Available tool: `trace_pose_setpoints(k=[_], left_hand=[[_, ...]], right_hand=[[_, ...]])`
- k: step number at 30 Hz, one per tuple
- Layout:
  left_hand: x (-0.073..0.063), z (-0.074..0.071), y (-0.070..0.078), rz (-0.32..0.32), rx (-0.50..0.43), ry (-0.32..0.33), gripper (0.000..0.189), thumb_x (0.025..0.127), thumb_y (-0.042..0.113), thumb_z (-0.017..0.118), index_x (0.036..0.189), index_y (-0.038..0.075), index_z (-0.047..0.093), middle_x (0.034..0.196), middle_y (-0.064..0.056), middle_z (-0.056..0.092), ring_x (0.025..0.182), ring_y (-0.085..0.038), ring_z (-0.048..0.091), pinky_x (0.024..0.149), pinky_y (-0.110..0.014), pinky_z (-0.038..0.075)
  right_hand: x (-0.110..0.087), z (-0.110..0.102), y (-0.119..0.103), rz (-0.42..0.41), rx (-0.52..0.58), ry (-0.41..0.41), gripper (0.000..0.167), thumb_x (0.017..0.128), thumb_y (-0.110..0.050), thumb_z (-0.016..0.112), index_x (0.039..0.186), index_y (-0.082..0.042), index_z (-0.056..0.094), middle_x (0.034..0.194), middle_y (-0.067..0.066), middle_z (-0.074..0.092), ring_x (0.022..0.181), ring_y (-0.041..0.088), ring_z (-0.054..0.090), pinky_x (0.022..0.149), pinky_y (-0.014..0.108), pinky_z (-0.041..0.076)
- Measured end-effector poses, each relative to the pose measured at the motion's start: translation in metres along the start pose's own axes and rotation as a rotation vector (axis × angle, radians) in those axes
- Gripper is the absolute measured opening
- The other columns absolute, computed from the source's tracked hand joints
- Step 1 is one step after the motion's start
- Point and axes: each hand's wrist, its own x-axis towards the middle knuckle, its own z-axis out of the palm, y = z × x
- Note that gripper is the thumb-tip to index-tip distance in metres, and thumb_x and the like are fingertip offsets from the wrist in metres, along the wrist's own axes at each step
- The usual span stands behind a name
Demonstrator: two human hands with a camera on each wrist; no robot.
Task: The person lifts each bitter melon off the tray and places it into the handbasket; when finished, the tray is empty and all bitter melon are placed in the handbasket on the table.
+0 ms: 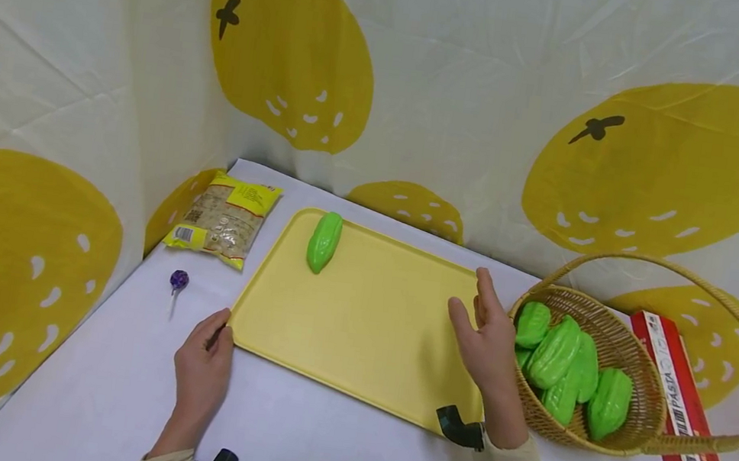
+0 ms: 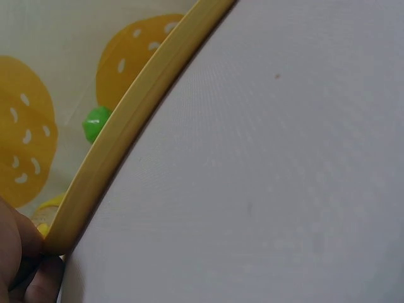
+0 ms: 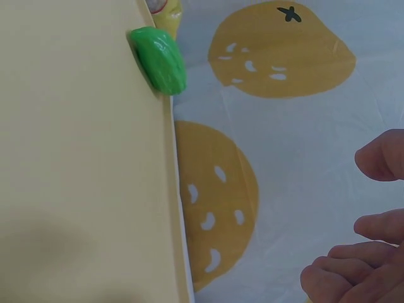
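A yellow rectangular tray (image 1: 359,314) lies on the white table. Its near-left corner is held by my left hand (image 1: 204,364), whose fingertips show around that corner in the left wrist view. One glossy green ridged star fruit (image 1: 324,243) lies at the tray's far left, by the rim. Above the tray's right side, my right hand (image 1: 483,341) has its fingers extended and thumb apart, with nothing in its grasp. Just right of that hand stands a wicker basket (image 1: 654,419) with a tall handle, holding several similar green star fruits (image 1: 555,352).
Left of the tray are a yellow-ended clear bag (image 1: 229,217) of pale food and a purple-wrapped lollipop (image 1: 179,281). A red pasta box (image 1: 675,391) lies beyond the basket, partly behind it. Fruit-printed white curtains (image 1: 443,78) close off the back and left.
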Motion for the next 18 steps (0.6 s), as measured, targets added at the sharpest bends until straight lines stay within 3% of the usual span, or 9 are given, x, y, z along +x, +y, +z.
trace_pose_setpoints(k=[4,10,18], left_hand=[[0.000,0.000,-0.001,-0.003,-0.008,0.000,0.037,0.101,0.001,0.057,0.138,-0.002,0.061,0.140,-0.018,0.063,0.132,-0.029,0.059,0.089,0.010,0.038],[0.000,0.000,0.000,0.004,-0.009,0.002,0.037,0.101,0.001,0.057,0.137,-0.002,0.061,0.140,-0.018,0.063,0.131,-0.030,0.059,0.089,0.010,0.038],[-0.001,-0.001,0.001,-0.004,-0.013,-0.016,0.038,0.103,0.004,0.056,0.140,-0.001,0.059,0.143,-0.019,0.061,0.134,-0.032,0.057,0.091,0.010,0.037]], right_hand=[[0.002,0.005,0.000,-0.024,-0.004,-0.005,0.065,0.104,-0.015,0.057,0.160,-0.001,0.026,0.169,0.015,0.023,0.158,0.029,0.020,0.124,0.027,0.028],[0.006,0.014,-0.002,-0.007,-0.002,-0.032,0.065,0.105,-0.018,0.057,0.160,-0.002,0.026,0.169,0.012,0.023,0.158,0.027,0.019,0.126,0.041,0.027],[0.014,0.032,-0.003,-0.034,-0.026,-0.056,0.065,0.105,-0.018,0.057,0.160,-0.001,0.027,0.169,0.012,0.026,0.158,0.028,0.021,0.128,0.046,0.029]])
